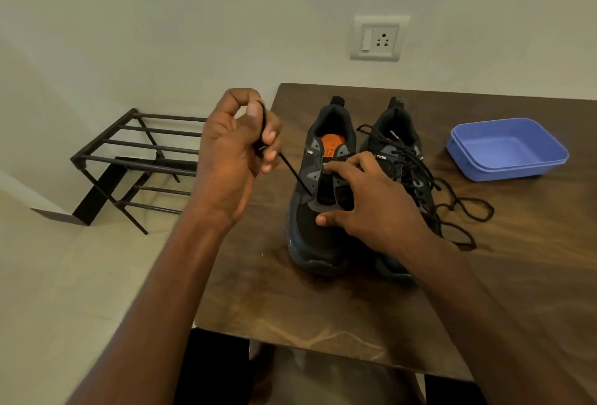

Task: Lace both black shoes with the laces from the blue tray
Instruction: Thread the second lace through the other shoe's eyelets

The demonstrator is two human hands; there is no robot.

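Head view: left hand (237,149) pinches lace (295,178) pulled up-left from left shoe (318,197); right hand (365,197), fingers spread, steadies it; next, cross to the opposite eyelet

The one camera sits on my head, above the near edge of the tabletop (323,314), facing forward and tilted down. It is close: my forearms enter from the bottom of the view and reach toward the middle. The wide lens bows the tabletop's edges. Beyond the tabletop's far edge it takes in the wall, with a socket (378,37) above that edge. Left of the tabletop it catches the floor and a rack (142,159).
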